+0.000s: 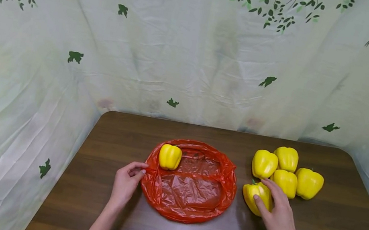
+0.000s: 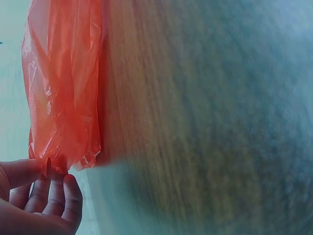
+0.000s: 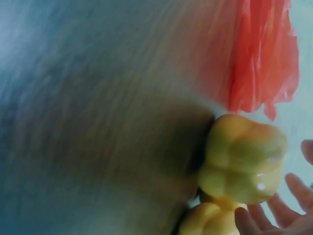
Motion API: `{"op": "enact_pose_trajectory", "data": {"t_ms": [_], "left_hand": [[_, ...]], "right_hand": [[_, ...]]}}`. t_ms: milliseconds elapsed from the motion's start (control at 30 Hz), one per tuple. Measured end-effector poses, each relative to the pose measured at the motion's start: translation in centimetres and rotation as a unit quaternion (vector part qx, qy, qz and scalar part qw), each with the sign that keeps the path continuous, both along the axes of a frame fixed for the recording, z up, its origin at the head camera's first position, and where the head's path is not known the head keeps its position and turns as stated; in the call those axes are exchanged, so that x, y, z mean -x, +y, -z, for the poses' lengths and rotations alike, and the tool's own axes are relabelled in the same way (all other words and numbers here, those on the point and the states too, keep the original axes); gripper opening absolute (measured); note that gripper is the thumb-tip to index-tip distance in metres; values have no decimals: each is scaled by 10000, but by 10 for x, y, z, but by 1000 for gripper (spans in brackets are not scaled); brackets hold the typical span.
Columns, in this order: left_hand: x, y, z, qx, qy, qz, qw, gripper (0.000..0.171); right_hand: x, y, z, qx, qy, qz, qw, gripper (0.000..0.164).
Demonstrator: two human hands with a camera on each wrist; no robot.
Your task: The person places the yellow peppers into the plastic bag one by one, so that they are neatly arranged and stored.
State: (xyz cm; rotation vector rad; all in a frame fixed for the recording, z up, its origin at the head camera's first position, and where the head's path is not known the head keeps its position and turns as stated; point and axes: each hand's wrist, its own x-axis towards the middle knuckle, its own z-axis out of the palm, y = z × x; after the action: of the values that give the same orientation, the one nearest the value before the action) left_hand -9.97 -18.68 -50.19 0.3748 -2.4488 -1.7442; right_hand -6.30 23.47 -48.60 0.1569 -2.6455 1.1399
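Observation:
A red plastic bag (image 1: pixel 189 197) stands on the table with its mouth spread wide. At its left rim, my left hand (image 1: pixel 126 184) pinches the edge of the plastic between thumb and fingers, as the left wrist view also shows on the bag (image 2: pixel 63 93). One yellow bell pepper (image 1: pixel 170 157) lies inside the bag, toward the back left. My right hand (image 1: pixel 277 216) is at the nearest loose bell pepper (image 1: pixel 255 198), right of the bag. Its fingers are spread around that pepper (image 3: pixel 244 161) in the right wrist view, with the thumb apart from it.
Several more yellow bell peppers (image 1: pixel 287 158) sit clustered at the back right, just beyond the right hand. The brown wooden table (image 1: pixel 111 135) ends at a pale cloth backdrop (image 1: pixel 216 55) printed with leaves, which also hangs along both sides.

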Motion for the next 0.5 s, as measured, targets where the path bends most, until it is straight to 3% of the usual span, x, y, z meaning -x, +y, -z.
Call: {"op": "enact_pose_trajectory", "data": {"t_ms": [200,367,500], "left_hand": [[0,0,1,-32,64,-25,10000,18],[0,1,2,-39,195,-61,9998,17],[-1,1,2,-55,224,-70,9997,17]], "right_hand": [[5,9,4,-54,-804,-158,9966,60],[12,16,2,56,-1809,-180,9833,75],[16,21,3,133,-2266,-186,9737,81]]}}
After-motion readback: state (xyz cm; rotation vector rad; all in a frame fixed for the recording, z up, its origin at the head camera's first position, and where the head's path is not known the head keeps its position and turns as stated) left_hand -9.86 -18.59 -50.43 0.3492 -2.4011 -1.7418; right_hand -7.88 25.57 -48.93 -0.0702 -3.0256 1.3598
